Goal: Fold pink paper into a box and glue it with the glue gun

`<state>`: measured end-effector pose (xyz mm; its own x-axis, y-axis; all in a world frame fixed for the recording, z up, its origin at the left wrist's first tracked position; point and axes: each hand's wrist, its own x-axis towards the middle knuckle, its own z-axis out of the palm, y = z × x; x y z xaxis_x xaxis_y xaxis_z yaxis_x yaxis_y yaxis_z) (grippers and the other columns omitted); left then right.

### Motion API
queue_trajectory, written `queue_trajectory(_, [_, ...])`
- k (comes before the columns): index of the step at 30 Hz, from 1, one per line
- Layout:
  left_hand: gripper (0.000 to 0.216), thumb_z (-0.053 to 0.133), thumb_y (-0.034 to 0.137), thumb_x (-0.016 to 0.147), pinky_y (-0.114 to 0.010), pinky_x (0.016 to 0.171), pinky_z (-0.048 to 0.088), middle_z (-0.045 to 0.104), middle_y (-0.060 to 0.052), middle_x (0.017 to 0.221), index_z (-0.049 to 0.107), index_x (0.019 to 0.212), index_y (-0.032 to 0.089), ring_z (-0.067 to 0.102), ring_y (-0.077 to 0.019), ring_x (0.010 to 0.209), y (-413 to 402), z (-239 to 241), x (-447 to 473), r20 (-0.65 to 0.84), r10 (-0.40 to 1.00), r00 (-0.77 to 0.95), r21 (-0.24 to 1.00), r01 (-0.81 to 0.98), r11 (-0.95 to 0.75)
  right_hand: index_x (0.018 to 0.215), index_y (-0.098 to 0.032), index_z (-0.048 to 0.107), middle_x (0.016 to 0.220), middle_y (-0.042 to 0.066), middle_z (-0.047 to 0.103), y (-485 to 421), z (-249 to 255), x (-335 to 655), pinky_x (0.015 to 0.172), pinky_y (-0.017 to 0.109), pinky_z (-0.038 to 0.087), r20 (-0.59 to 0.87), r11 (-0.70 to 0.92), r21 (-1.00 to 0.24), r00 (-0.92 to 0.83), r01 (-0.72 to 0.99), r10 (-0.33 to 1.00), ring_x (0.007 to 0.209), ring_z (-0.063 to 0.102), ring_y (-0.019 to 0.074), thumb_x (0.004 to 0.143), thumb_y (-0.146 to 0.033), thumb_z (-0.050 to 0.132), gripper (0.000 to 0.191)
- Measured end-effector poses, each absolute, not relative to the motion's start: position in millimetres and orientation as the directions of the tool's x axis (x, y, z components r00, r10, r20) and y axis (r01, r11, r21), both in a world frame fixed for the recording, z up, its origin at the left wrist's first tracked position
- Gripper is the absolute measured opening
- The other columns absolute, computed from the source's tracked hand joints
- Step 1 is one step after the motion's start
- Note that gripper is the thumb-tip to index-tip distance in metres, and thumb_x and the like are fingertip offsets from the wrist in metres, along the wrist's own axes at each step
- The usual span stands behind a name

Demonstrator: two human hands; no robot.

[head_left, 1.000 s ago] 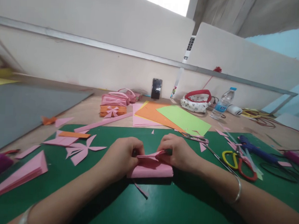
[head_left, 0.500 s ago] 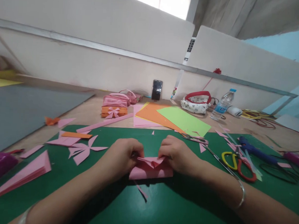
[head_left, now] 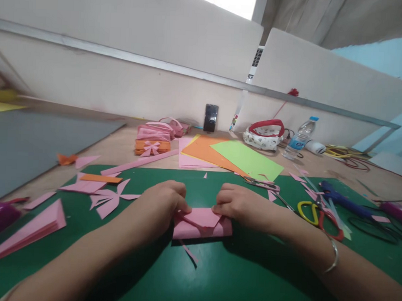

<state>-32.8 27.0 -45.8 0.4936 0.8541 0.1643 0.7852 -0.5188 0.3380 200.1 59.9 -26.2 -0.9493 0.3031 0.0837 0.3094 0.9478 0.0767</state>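
Observation:
A folded pink paper piece (head_left: 202, 223) lies on the green cutting mat (head_left: 214, 277) in front of me. My left hand (head_left: 161, 203) pinches its left end with curled fingers. My right hand (head_left: 240, 205) pinches the right end, pressing a flap flat onto the piece. A thin pink paper sliver (head_left: 189, 252) lies just below it.
Pink paper offcuts (head_left: 109, 199) and a folded pink stack (head_left: 28, 231) lie at left. Scissors (head_left: 319, 215), a blue glue gun (head_left: 343, 200) and metal tweezers (head_left: 263, 185) lie at right. Coloured paper sheets (head_left: 230, 159), paper boxes (head_left: 152, 141), a phone (head_left: 210, 118) and a water bottle (head_left: 299, 138) stand behind.
The raised flap between my hands has been pressed down flat onto the pink piece; both hands lowered and moved slightly apart.

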Motion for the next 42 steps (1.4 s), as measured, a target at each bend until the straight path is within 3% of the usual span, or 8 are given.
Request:
queue_trajectory(5, [0.025, 0.048, 0.017, 0.079, -0.030, 0.058, 0.028, 0.053, -0.003, 0.069, 0.064, 0.059, 0.018, 0.049, -0.0169, 0.070, 23, -45, -31, 0.148, 0.831, 0.536, 0.290, 0.780, -0.555, 0.088, -0.012, 0.068, 0.079, 0.009, 0.062, 55, -25, 197, 0.066, 0.030, 0.035, 0.049, 0.942, 0.148, -0.954, 0.301, 0.297, 0.080, 0.046, 0.0185, 0.093, -0.015, 0.047, 0.021])
queue_trajectory(12, [0.046, 0.041, 0.000, 0.073, -0.028, 0.070, 0.036, 0.061, -0.003, 0.091, 0.066, 0.101, 0.026, 0.054, -0.0182, 0.085, 22, -38, -36, 0.093, 0.810, 0.579, 0.324, 0.752, -0.575, 0.119, -0.017, 0.057, 0.085, 0.007, 0.059, 56, -26, 204, 0.070, 0.028, 0.035, 0.044, 0.944, 0.050, -0.945, 0.327, 0.325, 0.084, 0.046, 0.0175, 0.093, -0.009, 0.042, 0.031])
queue_trajectory(24, [0.025, 0.047, 0.021, 0.084, -0.035, 0.064, 0.027, 0.058, -0.003, 0.084, 0.066, 0.095, 0.032, 0.047, -0.0233, 0.082, 2, -27, -20, 0.020, 0.831, 0.556, 0.018, 0.831, -0.556, 0.118, -0.017, 0.055, 0.090, 0.007, 0.055, 34, -30, 194, 0.060, 0.032, 0.031, -0.057, 0.873, 0.246, -0.893, 0.421, 0.447, 0.079, 0.045, 0.0204, 0.093, -0.016, 0.043, 0.028])
queue_trajectory(30, [0.051, 0.035, 0.002, 0.075, -0.038, 0.076, 0.039, 0.062, -0.008, 0.095, 0.068, 0.106, 0.026, 0.052, -0.0258, 0.091, 13, -34, -34, 0.134, 0.895, 0.425, 0.250, 0.860, -0.445, 0.124, -0.024, 0.054, 0.097, 0.006, 0.057, 46, -39, 205, 0.067, 0.030, 0.035, 0.062, 0.878, 0.096, -0.883, 0.469, 0.465, 0.083, 0.048, 0.0188, 0.086, -0.012, 0.049, 0.040])
queue_trajectory(34, [0.043, 0.030, 0.023, 0.089, -0.037, 0.082, 0.045, 0.062, -0.011, 0.106, 0.058, 0.121, 0.016, 0.056, -0.0241, 0.096, 19, -30, -40, 0.177, 0.940, 0.292, 0.373, 0.864, -0.339, 0.115, -0.025, 0.063, 0.091, 0.006, 0.060, 58, -47, 209, 0.065, 0.027, 0.036, 0.162, 0.852, 0.010, -0.842, 0.524, 0.515, 0.080, 0.051, 0.0169, 0.090, -0.017, 0.048, 0.030])
queue_trajectory(37, [0.065, 0.062, 0.049, 0.072, -0.038, 0.091, 0.044, 0.058, -0.009, 0.121, 0.050, 0.130, 0.021, 0.052, -0.0273, 0.109, 15, -28, -39, 0.115, 0.934, 0.339, 0.434, 0.828, -0.354, 0.106, -0.024, 0.068, 0.086, 0.005, 0.062, 60, -51, 206, 0.064, 0.026, 0.038, 0.226, 0.841, -0.032, -0.816, 0.539, 0.532, 0.077, 0.054, 0.0159, 0.090, -0.015, 0.046, 0.029])
queue_trajectory(39, [0.092, 0.080, 0.044, 0.050, -0.040, 0.096, 0.041, 0.053, -0.010, 0.128, 0.047, 0.133, 0.021, 0.046, -0.0312, 0.117, 11, -29, -38, 0.075, 0.915, 0.397, 0.461, 0.800, -0.385, 0.105, -0.022, 0.069, 0.087, 0.006, 0.064, 59, -52, 205, 0.065, 0.025, 0.041, 0.285, 0.827, -0.064, -0.784, 0.558, 0.551, 0.078, 0.057, 0.0157, 0.089, -0.010, 0.044, 0.032])
queue_trajectory(42, [0.082, 0.080, 0.030, 0.047, -0.042, 0.095, 0.041, 0.058, -0.011, 0.123, 0.056, 0.125, 0.021, 0.049, -0.0324, 0.114, 9, -30, -37, 0.083, 0.906, 0.416, 0.516, 0.760, -0.396, 0.105, -0.019, 0.068, 0.088, 0.008, 0.067, 57, -51, 204, 0.067, 0.026, 0.046, 0.398, 0.803, -0.089, -0.718, 0.589, 0.571, 0.080, 0.061, 0.0167, 0.088, -0.009, 0.041, 0.034])
